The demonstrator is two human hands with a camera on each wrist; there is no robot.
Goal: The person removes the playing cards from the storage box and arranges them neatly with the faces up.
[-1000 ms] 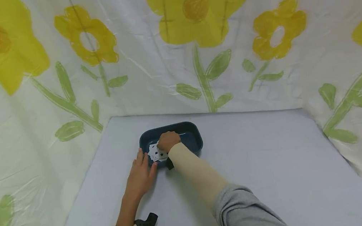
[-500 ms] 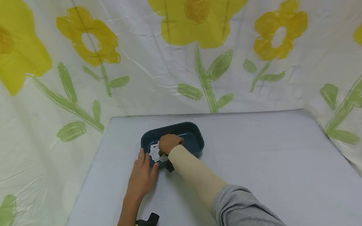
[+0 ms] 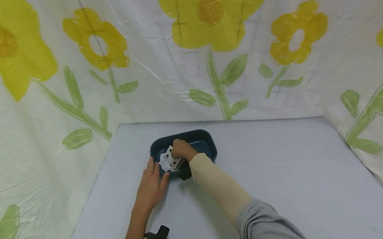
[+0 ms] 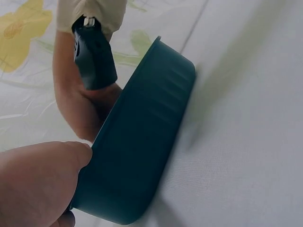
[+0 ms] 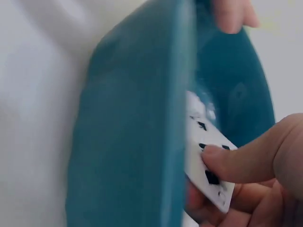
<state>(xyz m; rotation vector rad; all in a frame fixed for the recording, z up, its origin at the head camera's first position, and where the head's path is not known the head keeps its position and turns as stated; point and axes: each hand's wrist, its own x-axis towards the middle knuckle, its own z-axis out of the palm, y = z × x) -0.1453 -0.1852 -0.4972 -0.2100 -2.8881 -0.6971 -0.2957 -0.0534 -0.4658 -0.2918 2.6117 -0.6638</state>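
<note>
A dark teal rectangular bin [image 3: 204, 136] stands on the white table, with loose white playing cards [image 3: 165, 166] in its left part. My right hand [image 3: 183, 150] reaches inside and pinches playing cards [image 5: 195, 165] with black spade marks. In the right wrist view the thumb [image 5: 236, 163] presses on the top face while curled fingers lie beneath. My left hand [image 3: 150, 187] rests at the bin's near left corner, fingers straight and spread. The left wrist view shows its thumb [image 4: 71, 153] at the rim; the bin wall hides the cards there.
White table surface [image 3: 278, 172] extends right of the bin. A hanging sheet [image 3: 161, 91] with painted yellow flowers closes off the back and sides. Black wrist mounts [image 3: 158, 235] stick out from both wrists, the right one close to the bin's near wall.
My right hand has shifted right inside the bin, and the playing cards under it now stand tilted with more of their faces showing. The left hand keeps its place at the corner.
</note>
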